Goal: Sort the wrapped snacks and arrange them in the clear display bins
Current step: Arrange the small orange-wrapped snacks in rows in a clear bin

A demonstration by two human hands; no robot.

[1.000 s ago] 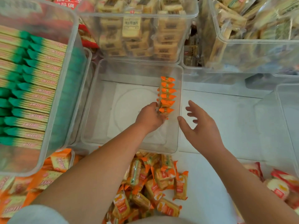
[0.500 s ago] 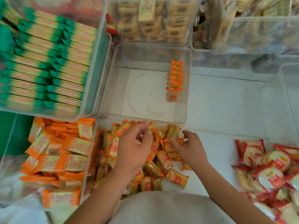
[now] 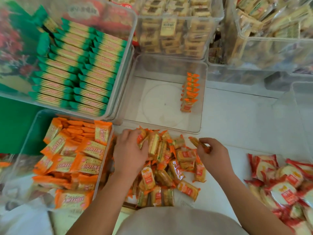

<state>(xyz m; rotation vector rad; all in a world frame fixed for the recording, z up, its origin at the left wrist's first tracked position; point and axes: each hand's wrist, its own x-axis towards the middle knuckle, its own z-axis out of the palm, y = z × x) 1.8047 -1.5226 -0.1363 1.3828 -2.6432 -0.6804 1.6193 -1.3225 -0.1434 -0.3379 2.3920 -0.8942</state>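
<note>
Moved since half a second ago: right grip (image 3: 215, 156), off the pile of small orange snacks (image 3: 169, 168) and out to its right edge, thumb and forefinger pinching one small pack (image 3: 195, 141). Slid to the pile's far left corner: left grip (image 3: 130, 153), fingers curled down onto packs, tips hidden; cannot tell whether closed on any. Unchanged: row of orange packs (image 3: 189, 92) standing against the right wall of the middle clear bin (image 3: 135, 92). Six or seven in the row, hard to count; pile overlapping, partly under the forearms. Cut off at right: red-and-white packs (image 3: 284, 187) on the table (image 3: 237, 126). Blurred at left: two full bins, green packs (image 3: 76, 70) and larger orange packs (image 3: 72, 160).
</note>
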